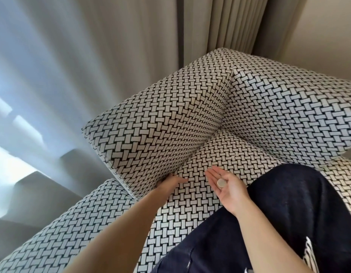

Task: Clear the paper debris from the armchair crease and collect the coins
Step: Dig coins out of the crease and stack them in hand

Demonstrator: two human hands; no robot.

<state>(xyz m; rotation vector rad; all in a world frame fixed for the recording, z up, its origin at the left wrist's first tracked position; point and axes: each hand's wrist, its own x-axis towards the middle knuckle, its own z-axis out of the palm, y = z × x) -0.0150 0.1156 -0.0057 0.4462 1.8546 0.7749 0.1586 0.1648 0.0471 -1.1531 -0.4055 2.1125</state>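
The right hand (228, 187) lies spread, palm up, a silver coin (221, 182) on it. The left hand (170, 182) pushes into the armchair crease (196, 152), fingers hidden, grip unclear. Curtains (131, 46) hang far behind.

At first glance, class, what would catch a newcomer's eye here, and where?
The black-and-white woven-pattern armchair fills the middle of the view. Low at centre, the right hand lies palm up with a coin on it, while the left hand reaches into the crease beside the armrest.
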